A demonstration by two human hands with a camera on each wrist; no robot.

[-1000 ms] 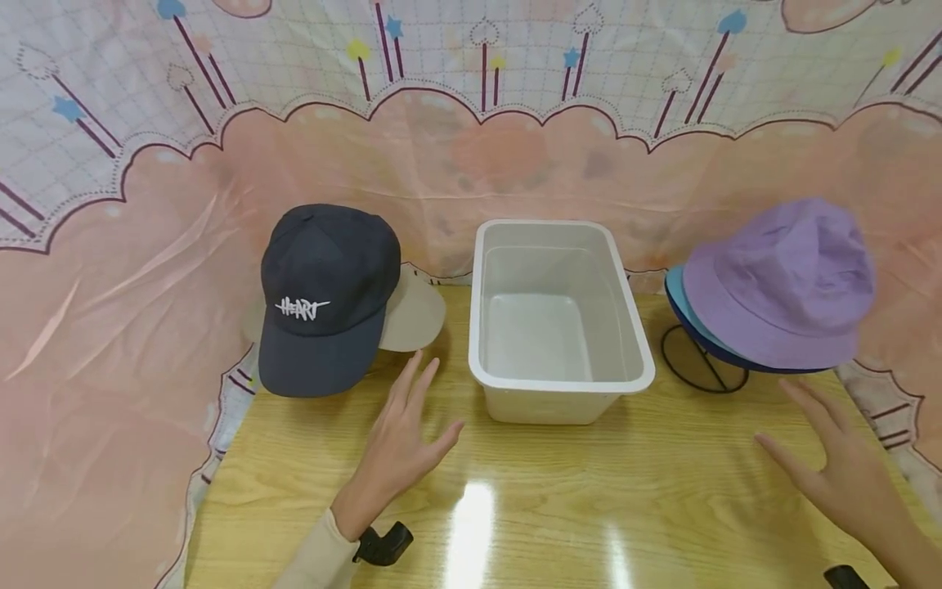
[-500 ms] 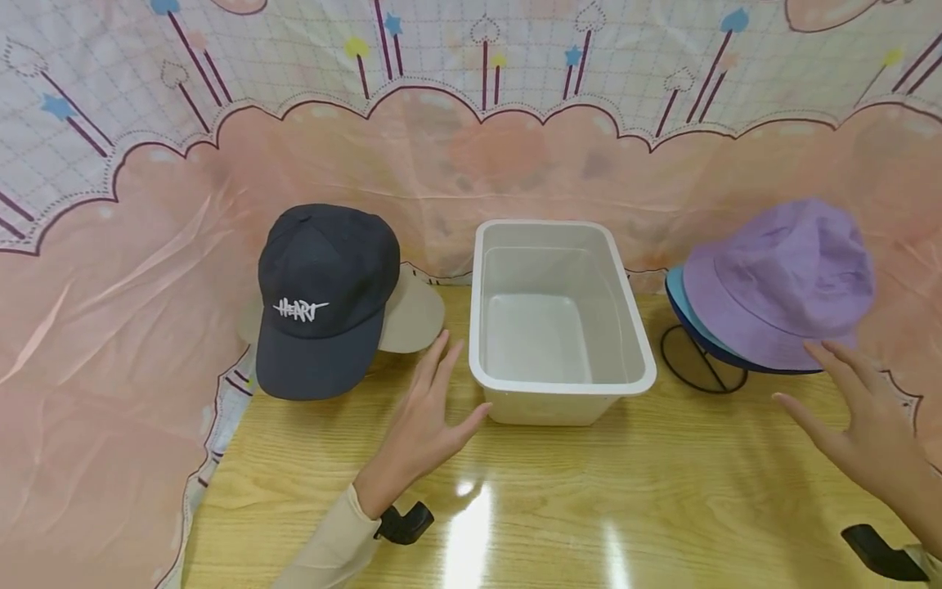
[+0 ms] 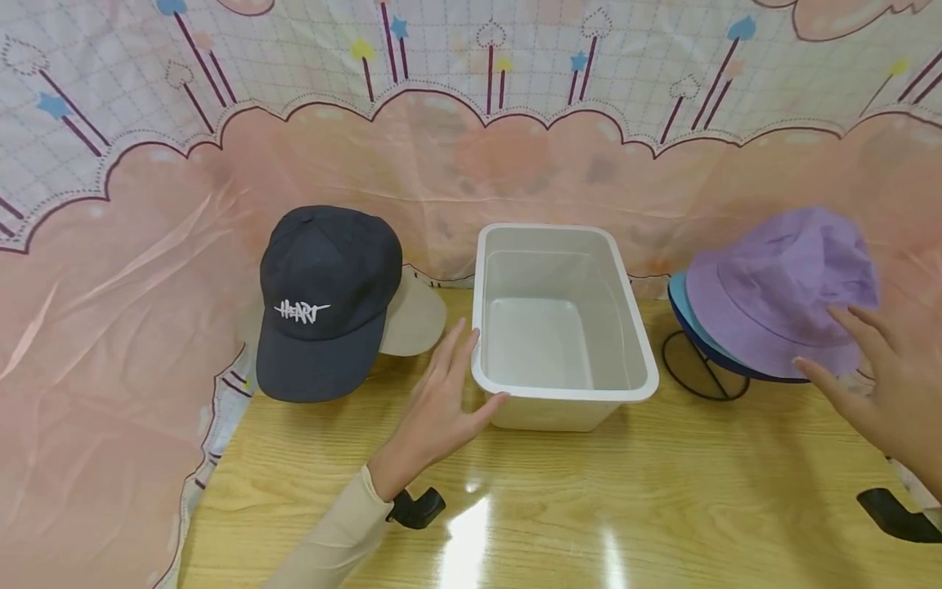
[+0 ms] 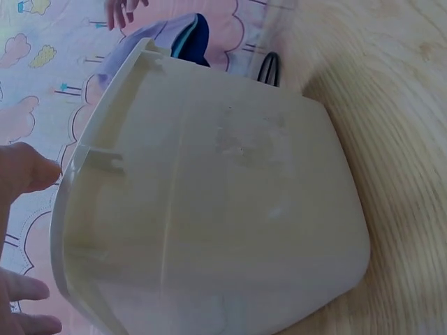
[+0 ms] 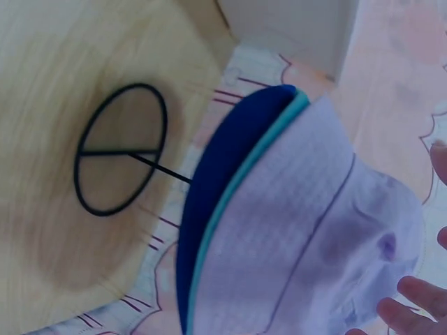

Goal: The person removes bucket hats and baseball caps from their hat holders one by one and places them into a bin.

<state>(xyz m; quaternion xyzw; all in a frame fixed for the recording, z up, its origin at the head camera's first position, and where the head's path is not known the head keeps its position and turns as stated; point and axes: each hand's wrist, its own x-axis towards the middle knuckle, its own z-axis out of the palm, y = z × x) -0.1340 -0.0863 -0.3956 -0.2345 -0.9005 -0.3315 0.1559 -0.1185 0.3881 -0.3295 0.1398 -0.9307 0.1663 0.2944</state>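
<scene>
My left hand is held with fingers spread at the near left corner of a white plastic bin. In the left wrist view its thumb is right at the bin's rim. My right hand spreads its fingers beside the crown of a purple bucket hat, overlapping it in the head view. Beneath that hat show the brims of a turquoise hat and a navy hat. The stack sits on a black wire stand. Neither hand holds anything.
At the left, a dark navy baseball cap with white HEART lettering lies over a beige cap. Everything stands on a wood-grain table, with a patterned cloth hanging behind and at the sides.
My left hand has moved right and forward, from near the beige cap to the bin's corner. The right hand has risen rightward and forward to the purple bucket hat.
</scene>
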